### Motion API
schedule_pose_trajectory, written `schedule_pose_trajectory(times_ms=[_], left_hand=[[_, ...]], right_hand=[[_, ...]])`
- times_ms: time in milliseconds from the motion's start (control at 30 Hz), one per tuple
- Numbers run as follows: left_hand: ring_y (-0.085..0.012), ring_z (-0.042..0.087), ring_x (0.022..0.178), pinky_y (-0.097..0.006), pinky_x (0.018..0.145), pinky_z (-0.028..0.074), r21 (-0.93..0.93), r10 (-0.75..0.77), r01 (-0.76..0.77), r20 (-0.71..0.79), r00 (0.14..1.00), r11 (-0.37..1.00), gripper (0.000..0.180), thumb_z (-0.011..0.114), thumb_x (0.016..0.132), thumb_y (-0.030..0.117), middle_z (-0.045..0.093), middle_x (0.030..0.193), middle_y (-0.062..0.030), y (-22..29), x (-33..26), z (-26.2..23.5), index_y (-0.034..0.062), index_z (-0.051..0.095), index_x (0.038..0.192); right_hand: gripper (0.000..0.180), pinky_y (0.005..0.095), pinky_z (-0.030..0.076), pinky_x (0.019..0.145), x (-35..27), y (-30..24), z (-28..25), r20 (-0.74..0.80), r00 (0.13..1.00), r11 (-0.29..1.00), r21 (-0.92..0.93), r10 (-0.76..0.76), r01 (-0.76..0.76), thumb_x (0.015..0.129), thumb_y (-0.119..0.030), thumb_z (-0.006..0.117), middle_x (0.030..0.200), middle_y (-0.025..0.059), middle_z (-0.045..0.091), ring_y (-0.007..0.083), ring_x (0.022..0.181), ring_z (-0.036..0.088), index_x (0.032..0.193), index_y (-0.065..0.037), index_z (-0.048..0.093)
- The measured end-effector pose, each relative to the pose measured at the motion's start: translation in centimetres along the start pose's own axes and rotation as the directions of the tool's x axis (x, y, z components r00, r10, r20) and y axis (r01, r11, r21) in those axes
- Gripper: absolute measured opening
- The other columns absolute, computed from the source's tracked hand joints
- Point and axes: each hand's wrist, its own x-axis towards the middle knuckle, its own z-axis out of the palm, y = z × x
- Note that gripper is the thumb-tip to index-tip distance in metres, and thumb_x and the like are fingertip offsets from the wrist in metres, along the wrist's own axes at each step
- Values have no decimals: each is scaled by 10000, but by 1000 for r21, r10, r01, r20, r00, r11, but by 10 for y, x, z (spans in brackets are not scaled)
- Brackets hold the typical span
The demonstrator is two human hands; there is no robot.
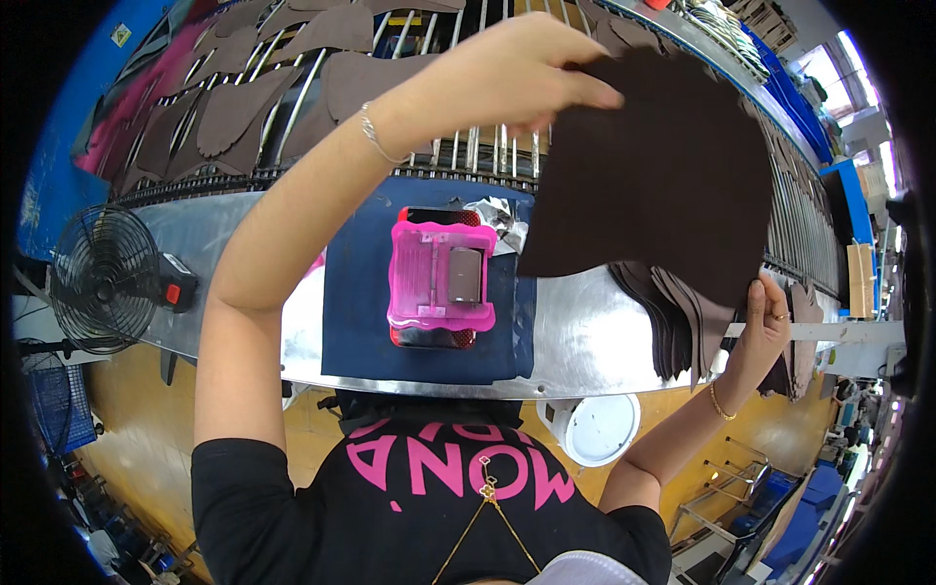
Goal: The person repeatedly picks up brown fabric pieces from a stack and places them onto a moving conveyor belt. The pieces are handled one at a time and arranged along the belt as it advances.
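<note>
A large dark brown leather-like panel (663, 185) with a scalloped edge is held up over the right half of the metal bench. My left hand (546, 78) pinches its upper left corner between thumb and fingers. At its lower right corner, my right hand (765, 317) grips the edge with the thumb on the near face. Below the panel, a stack of similar brown pieces (673, 322) hangs over the bench's front edge. More brown pieces (239, 112) lie on the roller rack (483, 146) beyond the bench.
A pink plastic holder (419, 283) with a small grey object stands on a dark blue cloth (356, 331) at the middle of the bench. Crumpled foil (507, 229) lies beside it. At left is a black fan (105, 263). A white bucket (595, 429) stands under the front edge.
</note>
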Motion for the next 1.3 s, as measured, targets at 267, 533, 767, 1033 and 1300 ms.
schedule_pose_trajectory(times_ms=[267, 533, 767, 1033, 1300], left_hand=[[-56, 465, 516, -194, 391, 352, -564, -506, 224, -412, 758, 795, 597, 628, 893, 180, 458, 741, -10, -176, -53, -54, -79, 332, 1343], [-93, 484, 481, -218, 374, 373, -627, -679, 333, -460, 572, 705, 141, 571, 908, 95, 509, 720, -23, -338, -88, -81, 25, 517, 1019], [-99, 505, 483, -218, 372, 404, -586, -739, 457, -460, 492, 669, 136, 580, 897, 94, 535, 718, -39, -359, -83, -88, 17, 544, 1003], [-99, 367, 346, -251, 304, 268, -284, -655, 628, -569, 498, 725, 631, 729, 778, 210, 488, 641, -51, -373, -93, -103, 7, 362, 1249], [-70, 420, 393, -200, 327, 292, -114, -526, 571, -563, 637, 813, 630, 687, 838, 301, 481, 624, -12, -286, -87, -91, 65, 362, 1323]], right_hand=[[197, 238, 480, 786, -20, 96, -37, -141, 961, 960, -118, 236, -253, 921, -151, 598, 875, 66, 649, 111, 838, 611, 1011, 22, 622], [231, 248, 470, 740, -48, 172, -78, -266, 916, 877, -302, 300, -374, 909, -193, 614, 865, 57, 652, 117, 791, 594, 958, 31, 639], [236, 270, 473, 738, -59, 192, -93, -297, 897, 788, -437, 328, -433, 883, -192, 627, 869, 84, 653, 140, 798, 598, 976, 24, 642], [584, 409, 444, 907, -41, 184, -76, -298, 927, 348, -864, 226, -362, 808, -493, 642, 1063, 203, 640, 342, 1055, 571, 1097, 15, 635], [748, 415, 461, 900, -18, 193, -87, -475, 705, 264, -697, 527, -667, 635, -592, 754, 1123, 183, 622, 324, 1059, 589, 1104, -24, 622]])
